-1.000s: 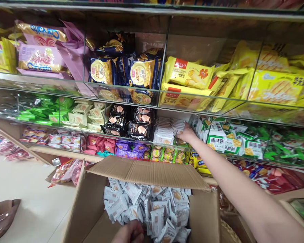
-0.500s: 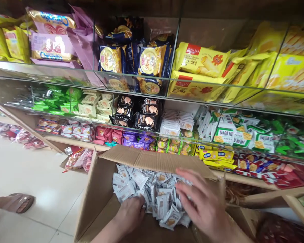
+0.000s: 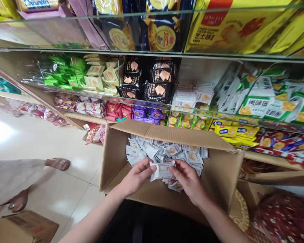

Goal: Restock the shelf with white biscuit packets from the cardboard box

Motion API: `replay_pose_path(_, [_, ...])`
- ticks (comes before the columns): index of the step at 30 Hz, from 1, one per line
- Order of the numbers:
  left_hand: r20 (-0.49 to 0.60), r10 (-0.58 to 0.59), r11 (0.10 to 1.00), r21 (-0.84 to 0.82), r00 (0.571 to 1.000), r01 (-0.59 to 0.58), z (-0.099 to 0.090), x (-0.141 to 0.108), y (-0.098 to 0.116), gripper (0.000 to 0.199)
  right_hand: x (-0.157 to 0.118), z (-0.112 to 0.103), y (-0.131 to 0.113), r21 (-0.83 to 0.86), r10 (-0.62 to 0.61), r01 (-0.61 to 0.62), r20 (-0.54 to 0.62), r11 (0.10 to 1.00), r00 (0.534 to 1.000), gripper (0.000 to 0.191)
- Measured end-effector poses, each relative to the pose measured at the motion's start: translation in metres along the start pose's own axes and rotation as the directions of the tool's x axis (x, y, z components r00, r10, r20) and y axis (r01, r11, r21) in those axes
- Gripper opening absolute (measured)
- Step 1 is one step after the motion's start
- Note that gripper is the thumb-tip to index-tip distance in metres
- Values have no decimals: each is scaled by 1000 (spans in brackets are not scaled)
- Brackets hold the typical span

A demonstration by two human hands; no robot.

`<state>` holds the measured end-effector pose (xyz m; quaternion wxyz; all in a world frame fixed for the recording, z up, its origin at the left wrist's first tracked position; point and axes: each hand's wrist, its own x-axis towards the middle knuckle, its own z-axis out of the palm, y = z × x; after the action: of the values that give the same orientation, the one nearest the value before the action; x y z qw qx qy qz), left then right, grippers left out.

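Between my two hands is a small white snack packet (image 3: 163, 171), held level above a heap of similar packets. My left hand (image 3: 139, 172) pinches its left end between thumb and fingers. On the opposite end, my right hand (image 3: 187, 175) grips with thumb and forefinger. Below lies the pile of white snack packets (image 3: 192, 156) inside an open cardboard box (image 3: 116, 153), with the far flap raised against the shelf. My hands and the held packet hide part of the pile.
Glass-fronted shelves rise behind the box, holding black packets (image 3: 158, 89), a stack of white packets (image 3: 184, 98) and yellow packets (image 3: 233, 131). At left, a person's sandalled foot (image 3: 60, 163) is on the tiled floor. Another cardboard box (image 3: 22, 226) sits at lower left.
Both hands have come together from the pile and now hold one packet between them. The view has tilted downward, and more of the person at left shows.
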<state>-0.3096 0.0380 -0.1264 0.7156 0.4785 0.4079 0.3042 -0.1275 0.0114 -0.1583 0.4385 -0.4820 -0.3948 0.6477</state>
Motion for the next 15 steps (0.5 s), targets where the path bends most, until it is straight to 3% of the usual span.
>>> replay_pose_path(6, [-74, -11, 999, -42, 997, 8, 13, 11, -8, 25, 1, -4, -4, -12, -53, 52, -179, 999, 982, 29])
replay_pose_path(10, [-73, -41, 990, -135, 996, 31, 15, 15, -12, 22, -1, -4, -2, 57, -37, 51, -228, 997, 973, 29])
replay_pose_path(12, [-75, -68, 974, -220, 995, 50, 17, 16, -12, 20, -3, -3, -4, 7, -61, 65, -244, 998, 968, 29])
replay_pose_path(14, [-78, -107, 937, -342, 991, 74, 21, 16, -11, 19, -6, -3, -8, -200, -223, 174, -253, 964, 942, 24])
replay_pose_path(15, [-73, -123, 904, -420, 990, 81, 24, 16, -10, 22, -8, -4, -10, -334, -357, 276, -213, 901, 909, 21])
